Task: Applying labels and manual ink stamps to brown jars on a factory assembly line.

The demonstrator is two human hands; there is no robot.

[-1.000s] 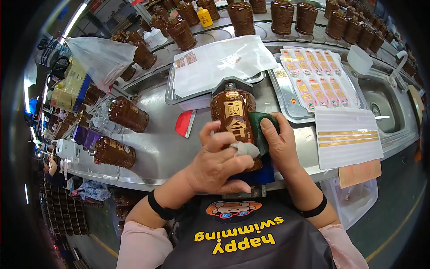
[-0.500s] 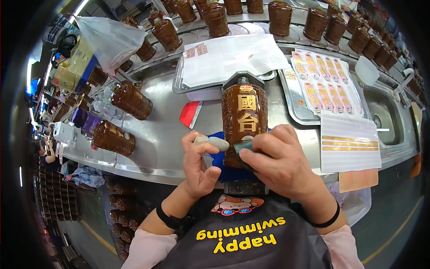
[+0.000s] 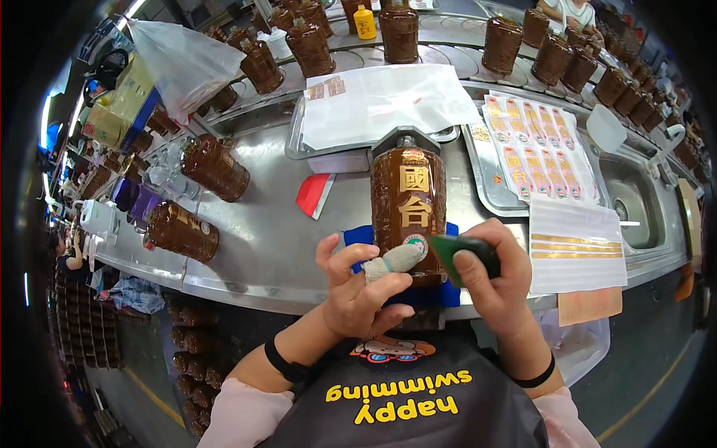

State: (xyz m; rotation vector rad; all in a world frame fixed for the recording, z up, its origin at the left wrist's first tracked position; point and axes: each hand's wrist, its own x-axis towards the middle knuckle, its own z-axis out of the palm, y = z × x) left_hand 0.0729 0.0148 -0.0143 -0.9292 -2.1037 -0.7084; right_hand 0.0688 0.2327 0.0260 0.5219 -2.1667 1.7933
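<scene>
A glossy brown bottle (image 3: 387, 216) with gold lettering lies in front of me, its neck in a dark angled holder (image 3: 403, 133) and its base over a blue cloth (image 3: 448, 296). My left hand (image 3: 362, 291) holds nothing, its fingers spread. One finger wears a knitted finger cover (image 3: 396, 259), whose tip touches the small round green-and-white sticker (image 3: 416, 245) low on the bottle. My right hand (image 3: 499, 280) grips a flat green scraper (image 3: 452, 252), off to the right of that sticker; its edge points toward the bottle.
A red-and-white wedge-shaped piece (image 3: 315, 196) lies left of the holder. Two brown bottles (image 3: 215, 168) lie farther left. White paper covers a tray (image 3: 295, 142) behind; label sheets (image 3: 532, 145) and gold strips (image 3: 575, 245) lie right, near a sink (image 3: 635, 209). Bottles line a conveyor (image 3: 448, 56).
My right hand has drawn the scraper off the bottle to the right. My left covered finger has moved right onto the round sticker. Conveyor bottles have shifted; a yellow bottle now shows among them.
</scene>
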